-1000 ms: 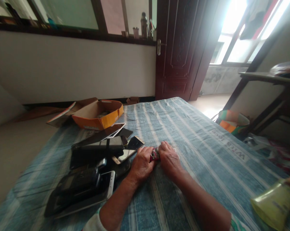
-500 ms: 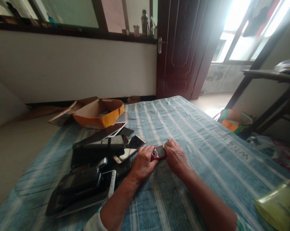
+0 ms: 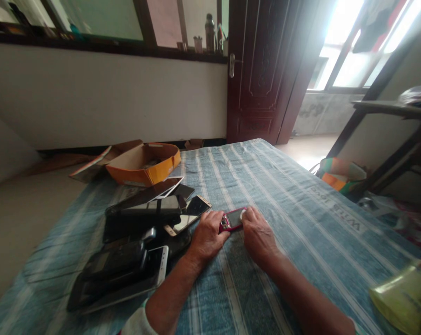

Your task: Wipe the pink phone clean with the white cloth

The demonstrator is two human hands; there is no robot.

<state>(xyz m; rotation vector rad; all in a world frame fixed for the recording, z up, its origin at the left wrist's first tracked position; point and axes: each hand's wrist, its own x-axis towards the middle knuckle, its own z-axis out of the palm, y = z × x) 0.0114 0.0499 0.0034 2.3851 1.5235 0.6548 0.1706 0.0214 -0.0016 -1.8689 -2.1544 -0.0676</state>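
A small red phone [image 3: 231, 219] lies flat on the blue striped cloth [image 3: 301, 218]. My left hand [image 3: 206, 235] is curled around its near end and holds it down. My right hand [image 3: 259, 232] rests at its right side, fingers pressed together on a small white scrap against the phone's screen. What that scrap is I cannot make out.
A heap of phones and tablets [image 3: 140, 232] lies left of my hands. An orange cardboard box [image 3: 145, 163] stands behind it. A yellow-green bottle [image 3: 402, 293] lies at the lower right. A dark door [image 3: 262, 70] and a wooden bench [image 3: 395, 116] stand beyond.
My right hand has slid back along the red phone, uncovering its screen, then pressed onto its right end. The left hand has stayed on the phone's near end.
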